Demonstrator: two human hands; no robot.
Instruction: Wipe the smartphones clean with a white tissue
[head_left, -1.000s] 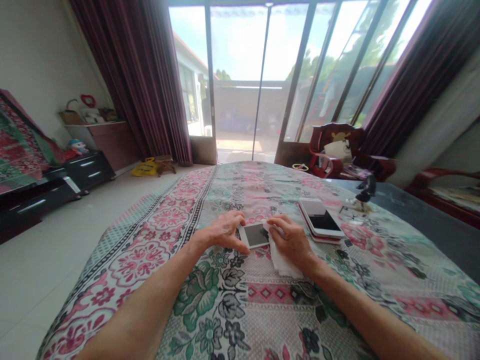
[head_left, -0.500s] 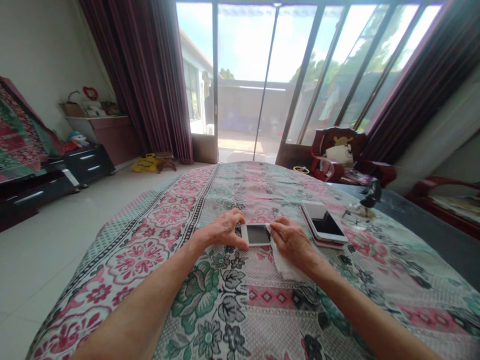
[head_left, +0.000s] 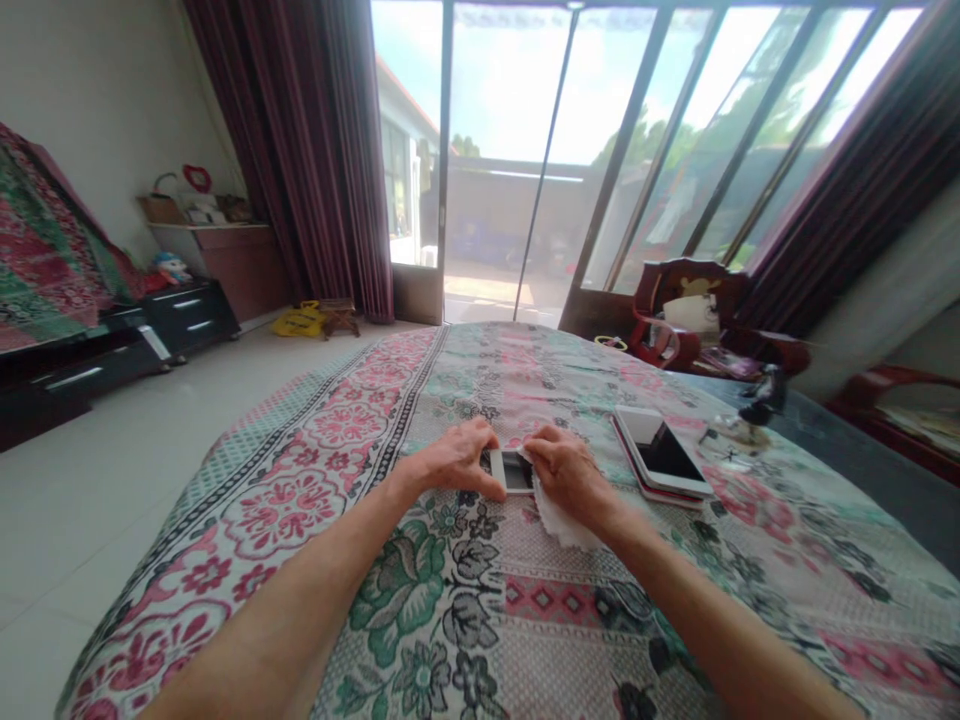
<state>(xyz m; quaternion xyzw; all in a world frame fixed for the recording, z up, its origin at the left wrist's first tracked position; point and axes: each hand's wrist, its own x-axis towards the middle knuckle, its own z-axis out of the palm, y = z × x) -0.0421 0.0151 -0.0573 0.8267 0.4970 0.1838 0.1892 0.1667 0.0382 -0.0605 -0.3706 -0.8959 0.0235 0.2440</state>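
A small white smartphone [head_left: 516, 478] with a dark screen lies on the patterned tablecloth. My left hand [head_left: 459, 458] clasps its left end, the thumb at the near edge and the fingers at the far edge. Pinched in the closed fingers of my right hand [head_left: 568, 472] is a white cloth [head_left: 559, 522], perhaps a tissue. Those fingertips rest at the phone's right part and hide that end. The loose part of the cloth hangs down onto the table under my palm.
Right of my right hand, a white tablet [head_left: 664, 455] lies on top of another flat item with a reddish edge. Farther right stands a clear ornament with a dark figure [head_left: 761, 400]. A red wooden chair [head_left: 690, 310] is behind the table.
My right hand has slid left along the phone with the cloth, covering more of its screen. My left hand keeps its hold. The camera view has turned slightly left.
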